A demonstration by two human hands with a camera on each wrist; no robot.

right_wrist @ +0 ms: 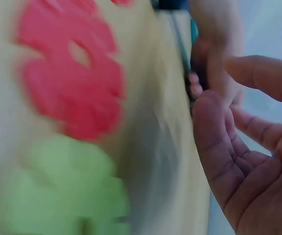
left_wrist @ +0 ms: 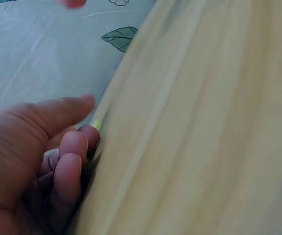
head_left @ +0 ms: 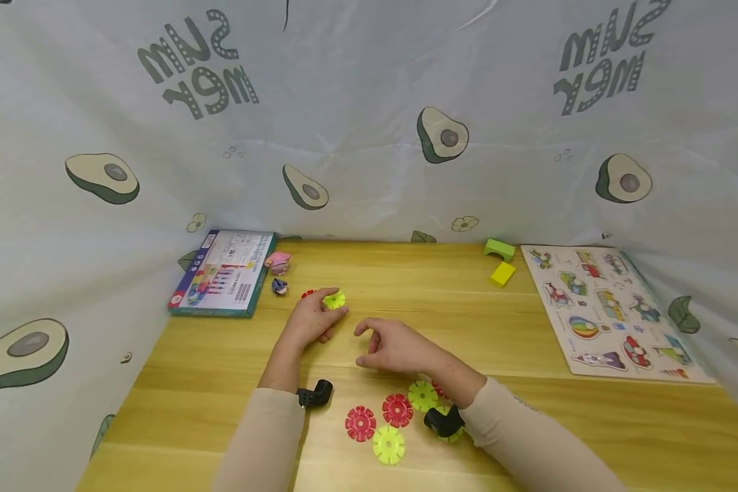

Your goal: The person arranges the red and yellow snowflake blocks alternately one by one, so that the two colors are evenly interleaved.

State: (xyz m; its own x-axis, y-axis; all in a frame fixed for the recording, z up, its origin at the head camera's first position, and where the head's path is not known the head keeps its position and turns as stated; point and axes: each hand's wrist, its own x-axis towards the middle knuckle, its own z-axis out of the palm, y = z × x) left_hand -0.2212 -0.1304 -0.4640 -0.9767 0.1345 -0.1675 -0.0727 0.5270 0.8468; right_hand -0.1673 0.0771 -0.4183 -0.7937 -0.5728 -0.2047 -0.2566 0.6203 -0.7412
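Observation:
My left hand (head_left: 312, 318) is at the left middle of the table, beside a yellow-green notched disc (head_left: 335, 300) and a partly hidden red one (head_left: 308, 294). In the left wrist view, the thumb of this hand (left_wrist: 38, 142) stands apart from its bent fingers, with a sliver of yellow (left_wrist: 97, 124) just past them. Over the table to its right, my right hand (head_left: 398, 345) hovers with loosely bent fingers and nothing between them. Below lie several flat notched discs, among them a red one (head_left: 361, 424) and a yellow-green one (head_left: 389, 445); the right wrist hides part of this group.
A boxed set (head_left: 227, 273) lies at the back left, next to a pink figurine (head_left: 278, 262) and a small blue-purple figurine (head_left: 279, 286). Toward the back right are a green arch block (head_left: 499, 249), a yellow block (head_left: 503, 274) and a picture puzzle board (head_left: 603, 311). A printed curtain (head_left: 369, 137) hangs behind.

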